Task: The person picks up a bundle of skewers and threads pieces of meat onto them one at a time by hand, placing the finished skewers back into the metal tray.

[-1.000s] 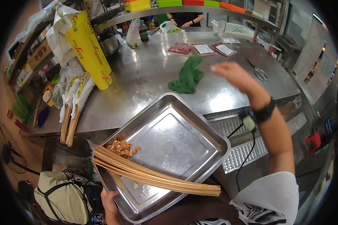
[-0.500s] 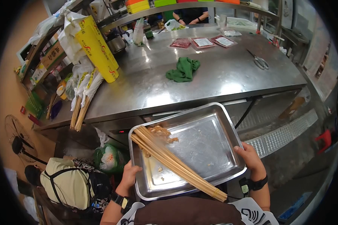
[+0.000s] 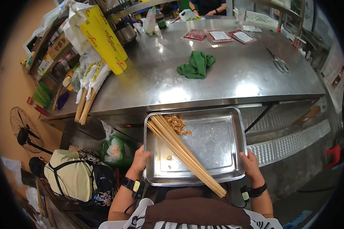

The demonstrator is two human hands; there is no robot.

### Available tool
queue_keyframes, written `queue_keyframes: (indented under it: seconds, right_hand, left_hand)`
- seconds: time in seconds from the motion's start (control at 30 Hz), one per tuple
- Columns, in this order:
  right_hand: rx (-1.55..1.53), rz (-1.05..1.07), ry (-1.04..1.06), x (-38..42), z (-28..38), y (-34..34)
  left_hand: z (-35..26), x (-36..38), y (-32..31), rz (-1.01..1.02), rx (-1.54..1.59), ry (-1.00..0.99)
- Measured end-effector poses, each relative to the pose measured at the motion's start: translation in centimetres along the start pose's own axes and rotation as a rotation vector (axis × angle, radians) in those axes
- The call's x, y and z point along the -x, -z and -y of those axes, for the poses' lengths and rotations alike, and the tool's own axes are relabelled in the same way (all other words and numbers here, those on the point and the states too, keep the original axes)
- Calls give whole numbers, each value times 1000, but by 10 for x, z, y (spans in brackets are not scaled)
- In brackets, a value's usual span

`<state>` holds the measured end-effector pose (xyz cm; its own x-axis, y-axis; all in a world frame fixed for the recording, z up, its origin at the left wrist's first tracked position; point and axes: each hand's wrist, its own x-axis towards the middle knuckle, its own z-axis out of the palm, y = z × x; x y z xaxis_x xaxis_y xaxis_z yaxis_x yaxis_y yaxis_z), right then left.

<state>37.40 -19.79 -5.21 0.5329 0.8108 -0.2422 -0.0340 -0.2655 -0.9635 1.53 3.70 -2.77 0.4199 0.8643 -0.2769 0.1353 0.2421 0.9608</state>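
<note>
Well, both hands are on the tray [image 3: 214,150], one at each short side, and it sits level enough just off the near edge of the table [image 3: 153,86]. The left hand [image 3: 142,158] has the tray's left rim, thumb up by the edge; the right hand [image 3: 250,162] grips the right rim the same way. Both sets of fingers are closed narrowly around the metal, though their tips are tucked under and I can't tell how they lie.

A bundle of thin sticks [image 3: 183,152] slants across the tray from its far left corner and pokes out over the near edge, right of the middle. Brown pieces [image 3: 175,124] are heaped by the far left corner, beside the sticks, and a few crumbs [image 3: 169,157] lie nearer the left side.

Over on the table, a crumpled green cloth [image 3: 197,65] lies around the middle. Scissors [image 3: 280,64] rest open toward the right edge, and three flat red packs [image 3: 219,36] sit in a row near the far edge. Two yellow rolls [image 3: 104,40] lean at the left end, with wrapped sticks [image 3: 88,91] hanging over the near left corner.

Someone in a pale top [image 3: 69,175] is bent down at the left, close to a green bag [image 3: 116,150]. Another person's hands [image 3: 211,13] show beyond the far edge.
</note>
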Motion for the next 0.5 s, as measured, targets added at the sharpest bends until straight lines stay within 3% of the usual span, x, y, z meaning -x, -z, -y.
queue_keyframes:
  seconds: [0.2, 0.27, 0.33, 0.4, 0.43, 0.5]
  right_hand:
    - [-1, -13, -22, -11, -7, -9]
    - [304, -82, -92, -13, -22, -3]
    - [414, -42, -198, -11, -16, -6]
    - [1000, -395, 198, 4, 14, -35]
    - [999, -383, 186, 5, 37, -48]
    - [952, -256, 473, 7, 88, -77]
  left_hand:
    - [28, -38, 1, 51, 49, 28]
    - [35, -43, -2, 33, 57, 22]
    - [38, -43, -3, 70, 99, 66]
    - [31, -43, 12, 98, 123, 98]
    - [35, -47, 14, 103, 80, 81]
    - [41, -49, 18, 119, -7, 109]
